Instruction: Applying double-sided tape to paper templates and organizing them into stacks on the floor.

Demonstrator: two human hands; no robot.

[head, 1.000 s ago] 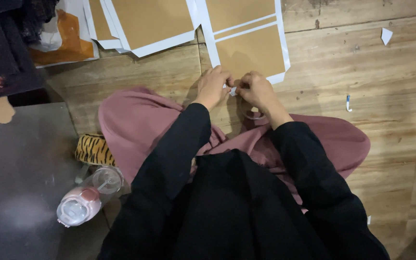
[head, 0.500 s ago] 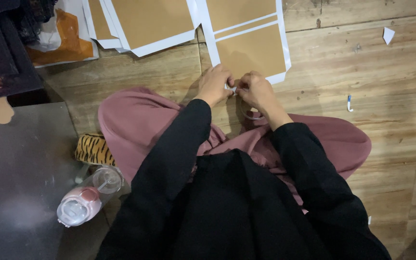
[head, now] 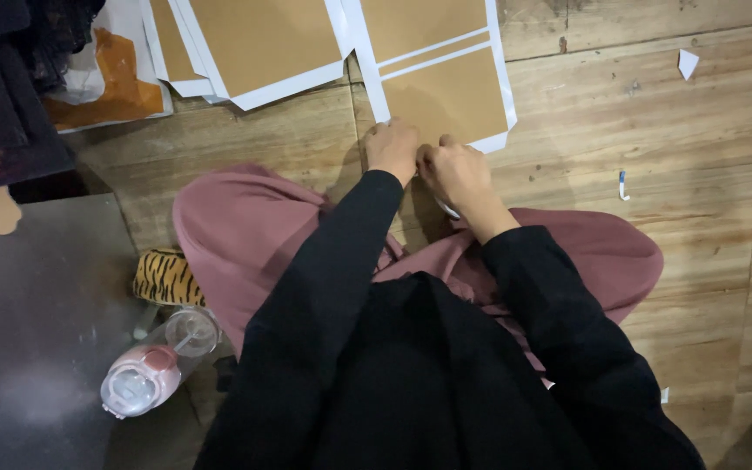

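Observation:
I sit on a wooden floor in black sleeves and pink trousers. My left hand [head: 391,148] and my right hand [head: 455,171] are pressed together, fingers curled, at the near edge of a brown sheet with white borders [head: 446,78]. Whatever small thing they pinch between them is hidden by the fingers. A bit of white rim [head: 447,209] peeks out under my right wrist.
More brown sheets with white borders [head: 254,43] lie stacked at the back left beside an orange and white bag [head: 102,91]. A clear bottle with a pink cap [head: 154,370] and a tiger-striped pouch [head: 164,278] lie by a grey mat [head: 28,331]. White scraps [head: 688,63] dot the floor.
Both hands have stayed together at the sheet's near edge with only small finger movement. The small white piece seen between the fingers earlier is now covered.

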